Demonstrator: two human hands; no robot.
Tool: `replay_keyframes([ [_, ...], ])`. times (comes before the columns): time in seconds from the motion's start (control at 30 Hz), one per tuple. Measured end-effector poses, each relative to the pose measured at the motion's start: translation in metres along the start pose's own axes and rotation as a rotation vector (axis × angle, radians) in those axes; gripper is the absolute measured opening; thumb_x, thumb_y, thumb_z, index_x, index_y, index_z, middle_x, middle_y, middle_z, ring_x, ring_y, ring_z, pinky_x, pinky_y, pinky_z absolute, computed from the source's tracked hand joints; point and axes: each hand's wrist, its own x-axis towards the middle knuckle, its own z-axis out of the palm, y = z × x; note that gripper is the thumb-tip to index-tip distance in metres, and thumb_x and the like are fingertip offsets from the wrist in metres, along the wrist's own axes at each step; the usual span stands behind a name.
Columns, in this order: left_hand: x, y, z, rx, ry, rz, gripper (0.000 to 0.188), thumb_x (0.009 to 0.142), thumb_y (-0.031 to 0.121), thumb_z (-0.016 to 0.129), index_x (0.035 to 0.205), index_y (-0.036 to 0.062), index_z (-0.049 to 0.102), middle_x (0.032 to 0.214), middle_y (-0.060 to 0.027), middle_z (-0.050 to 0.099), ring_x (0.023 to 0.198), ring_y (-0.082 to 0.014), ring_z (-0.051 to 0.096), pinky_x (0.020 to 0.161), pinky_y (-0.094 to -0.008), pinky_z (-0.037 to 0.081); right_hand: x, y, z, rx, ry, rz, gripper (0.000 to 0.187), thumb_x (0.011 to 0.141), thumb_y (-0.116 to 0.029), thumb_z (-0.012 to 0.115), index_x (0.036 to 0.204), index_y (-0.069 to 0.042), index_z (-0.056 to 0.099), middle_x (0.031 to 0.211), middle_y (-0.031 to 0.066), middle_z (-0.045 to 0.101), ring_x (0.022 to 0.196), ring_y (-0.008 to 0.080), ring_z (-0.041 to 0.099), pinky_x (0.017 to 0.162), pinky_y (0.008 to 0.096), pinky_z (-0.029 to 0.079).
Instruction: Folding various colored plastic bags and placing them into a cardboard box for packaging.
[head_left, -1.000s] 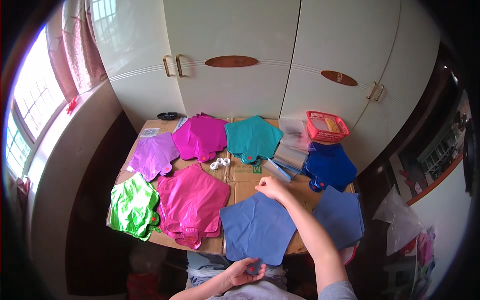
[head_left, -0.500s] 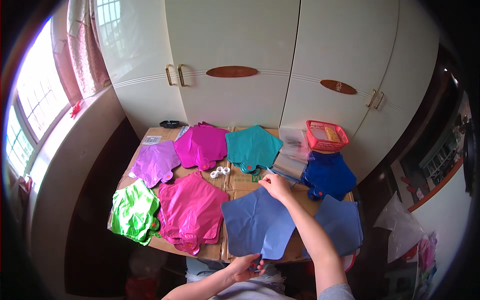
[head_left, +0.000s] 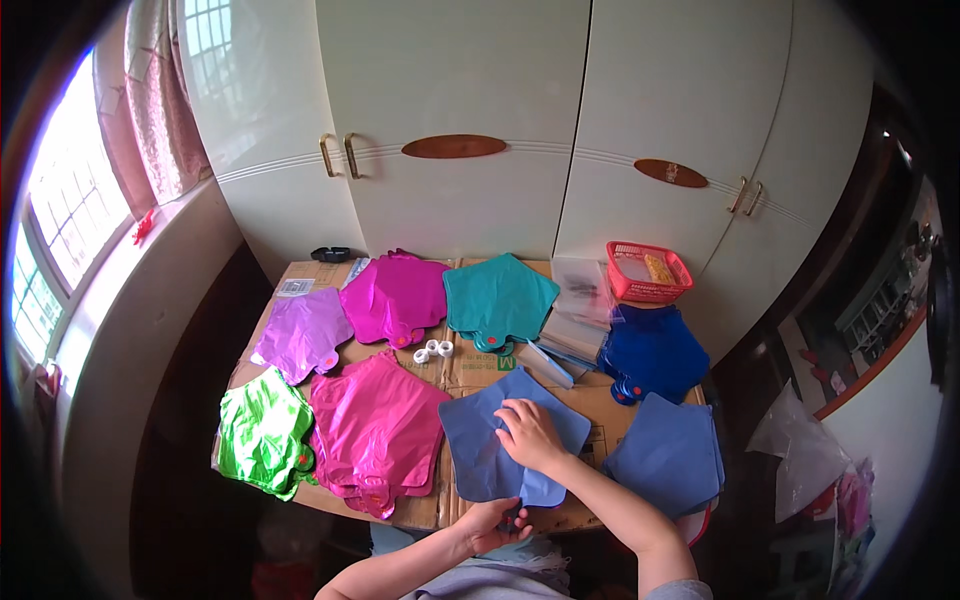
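Observation:
A flat blue star-shaped foil balloon (head_left: pixel 480 440) lies near the table's front edge, its rounded tab toward me. My left hand (head_left: pixel 497 525) has its fingers closed around that tab, which the fingers partly hide. Over the middle of the same balloon, my right hand (head_left: pixel 530 432) rests palm down, fingers bent and apart, with nothing visible in it. A stack of matching blue balloons (head_left: pixel 665 455) lies to the right. Just beyond the balloon, a thin pale strip (head_left: pixel 549 362) lies slantwise beside some clear plastic sleeves (head_left: pixel 578 332).
Balloon stacks surround the cardboard tabletop (head_left: pixel 480 375): green (head_left: pixel 262 430), pink (head_left: pixel 375 430), lilac (head_left: pixel 305 335), magenta (head_left: pixel 395 300), teal (head_left: pixel 500 298) and dark blue (head_left: pixel 655 350). White ribbon rolls (head_left: pixel 434 350) sit mid-table. A red basket (head_left: pixel 648 272) stands at the back right, before the white cabinet (head_left: pixel 460 200).
My right hand has drawn back from beside the strip and sleeves and come down onto the blue balloon. My left hand stays at the tab. The view has shifted slightly.

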Motion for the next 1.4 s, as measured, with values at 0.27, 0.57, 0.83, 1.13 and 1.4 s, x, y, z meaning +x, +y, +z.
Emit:
replay_keyframes([
  [0.27, -0.001, 0.009, -0.008, 0.103, -0.09, -0.023, 0.021, 0.098, 0.014, 0.046, 0.111, -0.0033, 0.048, 0.102, -0.0153, 0.058, 0.091, -0.0253, 0.061, 0.085, -0.043, 0.054, -0.003, 0.0, -0.001, -0.048, 0.0, -0.012, 0.03, 0.08, -0.019, 0.062, 0.107, -0.007, 0.054, 0.115, 0.0126, 0.052, 0.111, 0.03, 0.048, 0.097, 0.0451, 0.037],
  [0.57, -0.028, 0.066, -0.028, 0.733, 0.166, 0.614, 0.037, 0.089, 0.014, 0.059, 0.118, -0.0058, 0.048, 0.105, -0.0159, 0.062, 0.094, -0.0269, 0.065, 0.077, -0.0414, 0.056, -0.005, -0.004, 0.0, -0.115, -0.028, -0.004, 0.037, 0.081, -0.02, 0.059, 0.117, -0.009, 0.055, 0.126, 0.0108, 0.05, 0.118, 0.03, 0.045, 0.102, 0.0457, 0.034],
  [0.83, -0.005, 0.083, -0.006, 1.761, 0.701, 0.995, 0.043, 0.08, 0.021, 0.063, 0.107, -0.0039, 0.041, 0.071, -0.0284, 0.062, 0.07, -0.045, 0.063, 0.063, -0.051, 0.053, -0.006, -0.002, 0.004, -0.197, -0.149, 0.037, 0.05, 0.084, -0.033, 0.059, 0.129, -0.015, 0.053, 0.142, 0.0117, 0.04, 0.134, 0.0315, 0.034, 0.11, 0.0491, 0.025],
  [1.13, -0.015, 0.094, -0.014, 1.832, 0.6, 0.857, 0.044, 0.071, 0.031, 0.068, 0.092, -0.0074, 0.059, 0.076, -0.0284, 0.063, 0.075, -0.0424, 0.065, 0.069, -0.0476, 0.054, -0.006, -0.002, 0.002, -0.227, -0.251, 0.074, 0.072, 0.079, -0.056, 0.058, 0.139, -0.018, 0.042, 0.149, 0.0107, 0.03, 0.139, 0.0319, 0.024, 0.112, 0.0528, 0.016],
  [1.4, -0.026, 0.093, -0.011, 2.014, 0.516, 0.685, 0.045, 0.069, 0.033, 0.067, 0.09, -0.0059, 0.059, 0.074, -0.0285, 0.063, 0.074, -0.0421, 0.065, 0.068, -0.0489, 0.053, -0.007, -0.001, 0.005, -0.217, -0.28, 0.11, 0.082, 0.075, -0.061, 0.06, 0.139, -0.012, 0.041, 0.15, 0.0107, 0.029, 0.14, 0.0315, 0.021, 0.113, 0.0521, 0.015],
])
